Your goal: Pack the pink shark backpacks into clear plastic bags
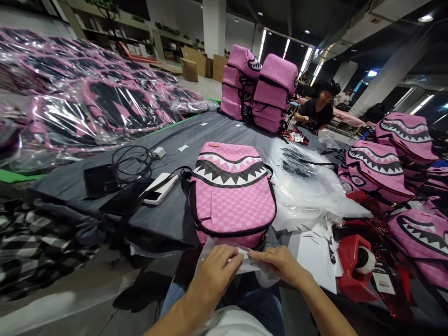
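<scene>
A pink checkered backpack with a black-and-white shark-mouth print lies on the grey-covered table, its base toward me. Just below that base is a thin clear plastic bag, spread over my lap's edge. My left hand has its fingers bent and closed on the plastic's edge. Opposite it, my right hand pinches the same plastic, index finger reaching toward the left hand. The plastic partly hides the fingertips. Both hands are close to the backpack's lower end but seem to hold only the plastic.
Stacked pink backpacks stand at the back; others lie at right. Clear plastic bags and a red tape dispenser sit on my right. A white power bank and cables are left. Wrapped backpacks pile beyond. A person works behind.
</scene>
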`<action>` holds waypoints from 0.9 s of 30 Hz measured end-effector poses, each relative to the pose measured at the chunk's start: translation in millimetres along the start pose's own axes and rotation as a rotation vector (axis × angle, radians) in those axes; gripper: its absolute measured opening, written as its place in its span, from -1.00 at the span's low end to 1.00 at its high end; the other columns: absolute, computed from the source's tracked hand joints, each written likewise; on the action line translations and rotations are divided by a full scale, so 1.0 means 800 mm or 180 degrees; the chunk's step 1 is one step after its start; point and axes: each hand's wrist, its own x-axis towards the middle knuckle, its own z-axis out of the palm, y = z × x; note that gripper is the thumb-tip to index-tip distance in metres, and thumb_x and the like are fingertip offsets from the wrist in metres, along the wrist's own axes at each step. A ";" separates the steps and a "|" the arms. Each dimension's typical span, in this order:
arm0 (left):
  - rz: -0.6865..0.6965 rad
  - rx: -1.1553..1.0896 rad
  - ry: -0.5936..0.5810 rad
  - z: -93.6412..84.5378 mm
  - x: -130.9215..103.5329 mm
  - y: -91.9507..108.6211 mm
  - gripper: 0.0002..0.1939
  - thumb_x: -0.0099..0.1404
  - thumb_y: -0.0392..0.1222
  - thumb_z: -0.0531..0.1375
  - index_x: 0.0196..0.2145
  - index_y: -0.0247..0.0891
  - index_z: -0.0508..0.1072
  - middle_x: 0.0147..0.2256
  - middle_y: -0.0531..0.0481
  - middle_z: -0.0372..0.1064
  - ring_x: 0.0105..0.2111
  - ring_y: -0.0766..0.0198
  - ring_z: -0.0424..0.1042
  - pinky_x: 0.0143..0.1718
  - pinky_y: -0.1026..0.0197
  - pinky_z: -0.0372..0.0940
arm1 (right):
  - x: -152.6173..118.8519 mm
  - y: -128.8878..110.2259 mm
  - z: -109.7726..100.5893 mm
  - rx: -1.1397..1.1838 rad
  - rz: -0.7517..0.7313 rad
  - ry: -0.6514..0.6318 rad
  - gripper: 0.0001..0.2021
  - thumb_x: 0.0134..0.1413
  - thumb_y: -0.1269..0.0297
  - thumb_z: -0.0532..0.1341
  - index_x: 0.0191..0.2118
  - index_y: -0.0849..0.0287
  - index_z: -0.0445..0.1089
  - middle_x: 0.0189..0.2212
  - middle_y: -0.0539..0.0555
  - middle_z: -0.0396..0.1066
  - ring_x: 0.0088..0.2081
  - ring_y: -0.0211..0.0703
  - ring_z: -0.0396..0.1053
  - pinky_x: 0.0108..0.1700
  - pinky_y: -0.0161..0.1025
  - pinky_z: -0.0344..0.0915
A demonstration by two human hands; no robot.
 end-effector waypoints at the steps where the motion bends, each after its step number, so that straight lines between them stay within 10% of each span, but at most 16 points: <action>1: 0.0016 0.0076 -0.0059 0.008 0.004 -0.002 -0.79 0.53 -0.24 0.01 -0.18 -0.23 0.44 -0.33 0.02 0.42 -0.35 0.28 0.36 -0.33 0.23 0.26 | 0.001 0.000 -0.003 0.0027 0.0008 -0.0055 -0.44 0.28 0.56 0.07 0.28 -0.09 0.37 -0.51 -0.12 0.25 -0.51 -0.36 0.13 -0.44 -0.40 0.01; 8: -0.0057 -0.0122 0.0244 0.045 -0.018 -0.009 -0.84 0.50 -0.29 0.06 -0.11 -0.23 0.44 -0.30 0.00 0.45 -0.30 0.28 0.40 -0.26 0.22 0.32 | 0.000 -0.008 -0.015 0.0211 0.0103 -0.0237 -0.57 0.38 0.44 0.07 0.23 -0.03 0.44 -0.51 -0.08 0.31 -0.51 -0.34 0.13 -0.43 -0.38 0.03; 22: 0.1013 0.0623 0.0552 0.035 -0.052 -0.043 -0.70 0.43 -0.47 0.05 -0.07 -0.27 0.53 -0.27 0.00 0.57 -0.21 0.32 0.51 0.06 0.22 0.38 | -0.007 -0.017 0.009 0.0380 -0.0026 0.0374 -0.64 0.48 0.24 0.04 0.23 0.09 0.42 -0.47 -0.02 0.43 -0.49 -0.33 0.31 -0.40 -0.40 0.19; 27: 0.0861 0.0486 0.0687 0.071 -0.083 -0.072 -0.60 0.42 -0.42 0.10 0.11 -0.13 0.48 -0.24 0.02 0.60 -0.17 0.24 0.57 0.08 0.16 0.44 | -0.015 -0.013 0.033 0.0349 0.0244 0.0324 -0.66 0.44 0.20 0.08 0.18 0.03 0.46 -0.43 -0.01 0.50 -0.46 -0.28 0.37 -0.37 -0.38 0.30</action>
